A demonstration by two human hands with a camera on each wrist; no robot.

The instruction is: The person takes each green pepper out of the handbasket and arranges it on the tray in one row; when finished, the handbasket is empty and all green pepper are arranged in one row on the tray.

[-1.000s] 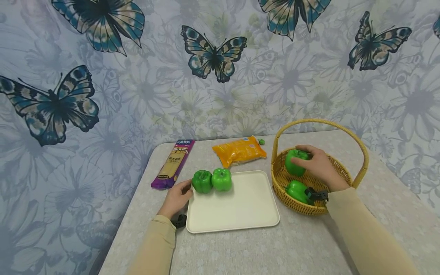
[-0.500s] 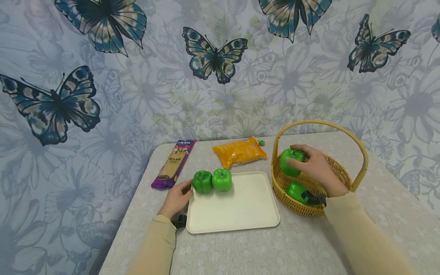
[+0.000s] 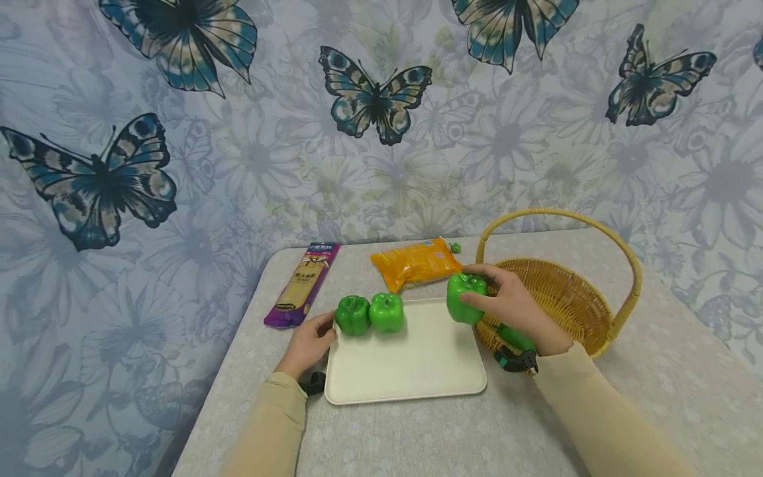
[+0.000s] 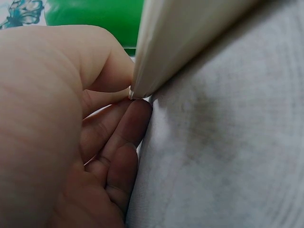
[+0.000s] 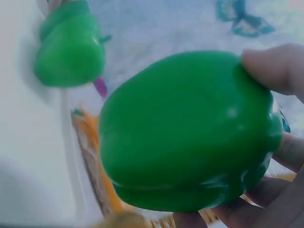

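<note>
My right hand [image 3: 511, 306] grips a green bell pepper [image 3: 466, 298] above the right end of the cream tray [image 3: 411, 371], near the basket's rim. In the right wrist view the held pepper [image 5: 190, 133] fills the middle, thumb on one side and fingers on the other. At the tray's left edge my left hand [image 3: 306, 346] pinches the rim; the left wrist view has the thumb against the tray edge [image 4: 154, 52] and fingertips beneath it. Two green bell peppers [image 3: 353, 315] [image 3: 387, 313] sit side by side at the tray's back left corner.
A wicker basket [image 3: 563, 291] with a tall handle stands right of the tray. Another green pepper [image 3: 515, 338] lies in it, partly hidden by my right wrist. Behind the tray are an orange packet [image 3: 417, 263] and a small green item [image 3: 456, 248]; a purple noodle packet [image 3: 302, 285] lies left.
My right hand has lifted the pepper out of the basket and carried it left to above the tray's right end. The left hand has stayed at the tray's edge.
</note>
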